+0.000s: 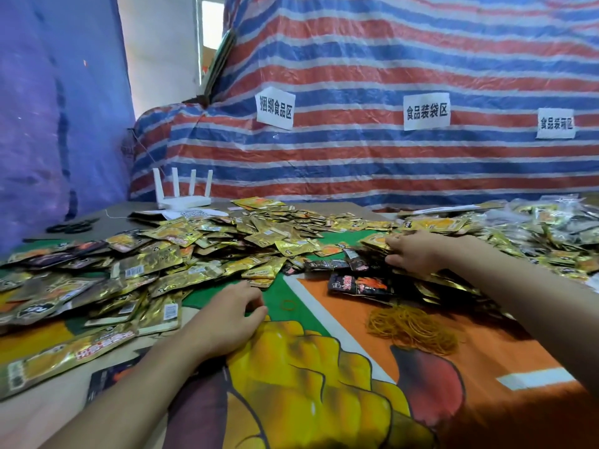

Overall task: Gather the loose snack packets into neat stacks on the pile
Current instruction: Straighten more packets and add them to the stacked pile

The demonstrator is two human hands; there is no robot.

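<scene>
Here the right hand (411,251), in the right middle of the frame, is closed around a small bunch of gold packets (377,244), fingers over the top and thumb low on the near side. The bunch sits at the edge of the heaped packets on the right (453,280), touching them. The left hand (230,315), lower centre-left, lies open and empty, palm down on the printed cloth covering the counter (324,367), its fingertips just short of the nearest packets of the big loose spread (181,254) that fills the left and centre.

The step looks to be squaring up the gripped bunch before it joins a stack. To do that well, I would tap the edges level against the counter so the packets align, keep them all facing one way, and press them flat, since the foil is likely slippery and a lopsided bunch would probably slide apart. The free left hand could brace the far side while the right evens the edges. A few dark red-and-black packets (359,285) lie just below the right hand; they seem a different kind and are best kept out of a gold stack. A tangle of rubber bands (411,328) lies near, lower right of centre, within easy reach. Most of the spread is still loose, so the task seems early.
</scene>
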